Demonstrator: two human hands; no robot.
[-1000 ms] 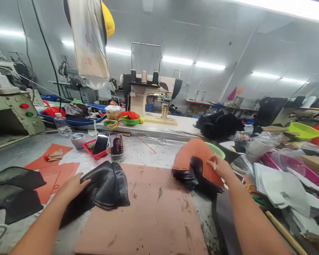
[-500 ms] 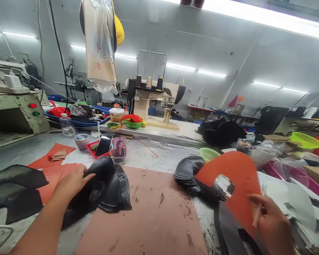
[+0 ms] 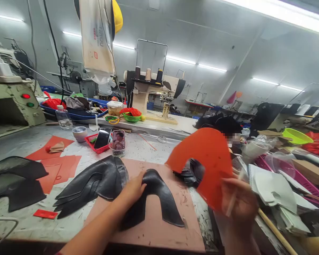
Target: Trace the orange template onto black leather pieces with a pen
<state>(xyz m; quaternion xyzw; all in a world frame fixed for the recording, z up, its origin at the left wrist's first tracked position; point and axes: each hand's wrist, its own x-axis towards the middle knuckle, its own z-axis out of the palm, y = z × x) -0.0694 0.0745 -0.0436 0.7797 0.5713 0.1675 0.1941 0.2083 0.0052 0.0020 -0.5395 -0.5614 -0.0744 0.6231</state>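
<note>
My left hand [image 3: 134,191] rests with closed fingers on a black leather piece [image 3: 159,200] shaped like an upside-down U, which lies on the salmon cutting mat [image 3: 154,233]. To its left sits a stack of similar black leather pieces [image 3: 95,184]. My right hand [image 3: 240,203] holds an orange curved template [image 3: 206,159] raised above the table's right side, with a thin white stick between its fingers. Another pile of black pieces [image 3: 191,171] shows through the template's notch.
Two phones [image 3: 118,141] stand by a red tray [image 3: 91,143] at the back. Orange sheets [image 3: 60,166] and dark pieces [image 3: 13,180] lie at left. A sewing machine [image 3: 151,92] stands behind. Papers, pink baskets [image 3: 297,177] and a wooden stick [image 3: 278,232] crowd the right.
My left hand drew one black piece from the left stack onto the mat. My right hand lifted the orange template off the right pile, swung it out right and brought it back toward the middle.
</note>
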